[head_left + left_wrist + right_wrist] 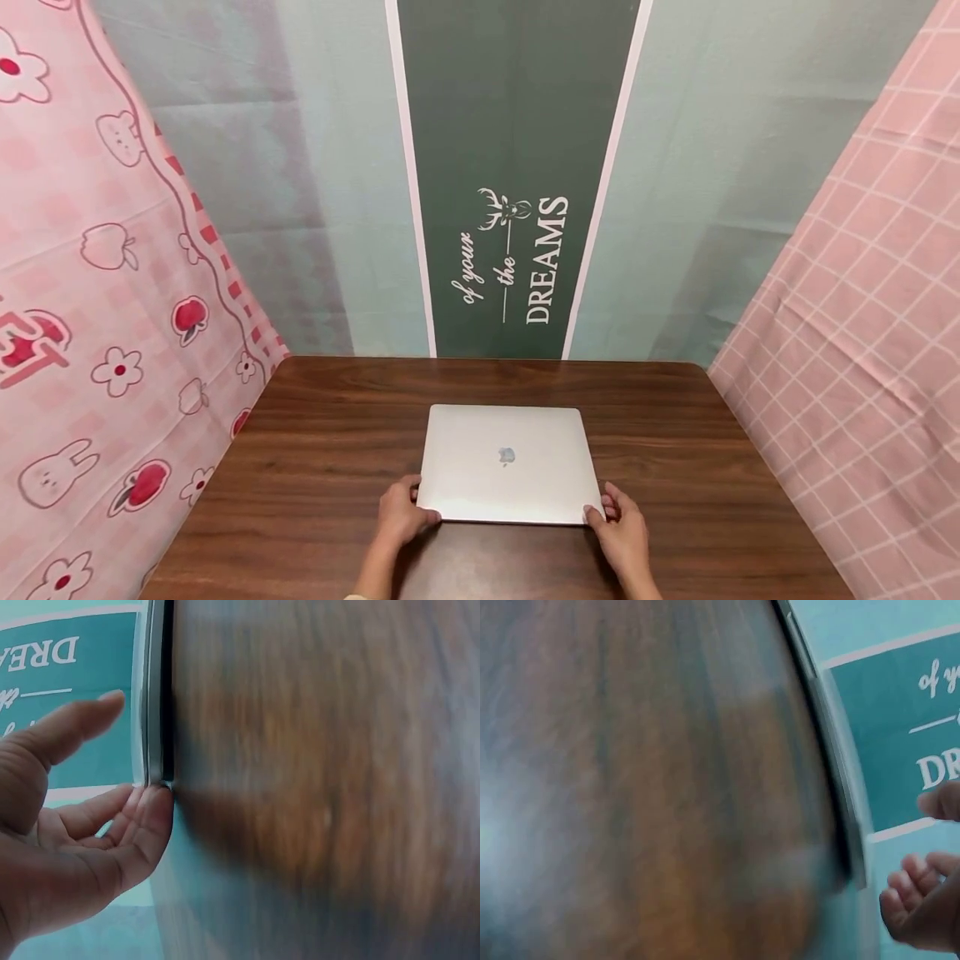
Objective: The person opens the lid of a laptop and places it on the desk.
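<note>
A closed silver laptop [480, 483] with an apple logo on its lid lies on the brown wooden table [337, 433]. My left hand [401, 510] is at its near left corner. In the left wrist view the fingertips [156, 799] touch the corner of the laptop [152, 690], and the thumb stands off from it. At the near right corner is my right hand [624, 529], its thumb overlapping the lid's corner in the head view. The right wrist view shows loosely bent fingers [904, 889] a little apart from the laptop's edge [840, 757].
A green and pale curtain [495, 125] with white lettering hangs behind the table. Pink patterned cloth [112, 275] hangs on the left, and pink checked cloth [862, 333] on the right, both close to the table's sides.
</note>
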Action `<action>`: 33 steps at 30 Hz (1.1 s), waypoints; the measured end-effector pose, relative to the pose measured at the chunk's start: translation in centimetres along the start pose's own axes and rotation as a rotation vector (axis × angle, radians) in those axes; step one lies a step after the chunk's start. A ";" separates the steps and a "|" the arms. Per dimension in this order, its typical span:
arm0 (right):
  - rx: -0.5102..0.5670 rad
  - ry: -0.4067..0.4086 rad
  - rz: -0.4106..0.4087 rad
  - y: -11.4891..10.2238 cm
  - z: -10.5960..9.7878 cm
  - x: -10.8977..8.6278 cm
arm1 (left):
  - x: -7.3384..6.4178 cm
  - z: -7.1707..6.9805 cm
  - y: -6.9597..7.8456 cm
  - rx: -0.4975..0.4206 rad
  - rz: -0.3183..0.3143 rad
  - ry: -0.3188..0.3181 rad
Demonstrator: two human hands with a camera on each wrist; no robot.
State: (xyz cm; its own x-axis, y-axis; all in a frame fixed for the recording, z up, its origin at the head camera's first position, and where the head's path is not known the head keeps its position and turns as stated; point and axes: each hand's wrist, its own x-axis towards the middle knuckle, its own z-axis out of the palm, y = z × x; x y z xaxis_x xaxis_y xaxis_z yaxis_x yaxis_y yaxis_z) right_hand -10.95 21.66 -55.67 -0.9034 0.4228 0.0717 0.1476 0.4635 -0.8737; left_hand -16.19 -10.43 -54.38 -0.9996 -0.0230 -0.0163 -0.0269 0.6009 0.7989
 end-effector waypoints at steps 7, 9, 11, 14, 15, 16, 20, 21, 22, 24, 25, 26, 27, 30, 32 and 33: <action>0.091 -0.040 -0.282 -1.1 0.2 0.6 | 0.0 -0.5 -0.3 0.040 0.122 -0.029; 0.116 -0.089 -0.361 -1.2 0.3 0.9 | 0.1 -0.7 -0.5 0.044 0.162 -0.049; 0.134 -0.149 -0.415 -1.6 0.3 1.1 | 0.2 -1.0 -0.6 0.048 0.201 -0.059; 0.155 -0.252 -0.474 -2.7 0.4 1.1 | 0.4 -1.5 -0.7 0.062 0.232 -0.073; 0.159 -0.283 -0.488 -3.3 0.4 1.0 | 0.4 -1.7 -0.8 0.061 0.237 -0.077; 0.161 -0.309 -0.502 -3.8 0.4 0.9 | 0.5 -1.8 -0.9 0.060 0.241 -0.081; 0.173 -0.428 -0.527 -5.2 1.1 1.0 | 0.9 -2.3 -1.2 0.062 0.239 -0.092; 0.155 -0.451 -0.527 -5.1 1.4 1.2 | 1.0 -2.3 -1.3 0.061 0.237 -0.095; 0.138 -0.473 -0.525 -4.9 1.8 1.4 | 1.1 -2.3 -1.4 0.064 0.236 -0.101; 0.105 -0.512 -0.534 -4.2 2.6 1.8 | 1.2 -2.2 -1.5 0.072 0.222 -0.116; 0.086 -0.523 -0.539 -3.8 2.9 2.0 | 1.3 -2.2 -1.6 0.081 0.213 -0.125; 0.072 -0.535 -0.543 -3.5 3.2 2.2 | 1.3 -2.1 -1.6 0.089 0.207 -0.131; 0.055 -0.542 -0.555 -3.2 3.5 2.4 | 1.4 -2.0 -1.7 0.099 0.198 -0.137; 0.039 -0.586 -0.567 -2.9 4.1 2.7 | 1.4 -1.8 -1.8 0.131 0.173 -0.138; 0.025 -0.612 -0.562 -2.9 4.4 2.8 | 1.3 -1.8 -1.8 0.147 0.156 -0.132; 0.017 -0.621 -0.557 -3.0 4.6 2.8 | 1.2 -1.7 -1.9 0.157 0.145 -0.127</action>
State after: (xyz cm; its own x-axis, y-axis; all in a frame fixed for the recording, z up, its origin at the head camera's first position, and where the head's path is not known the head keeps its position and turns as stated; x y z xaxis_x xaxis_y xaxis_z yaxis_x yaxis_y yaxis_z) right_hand -15.79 17.92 -55.06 -0.9009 -0.3734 0.2211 -0.3878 0.4638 -0.7966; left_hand -17.36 -12.95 -54.88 -0.9859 0.1673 0.0080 0.1256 0.7073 0.6956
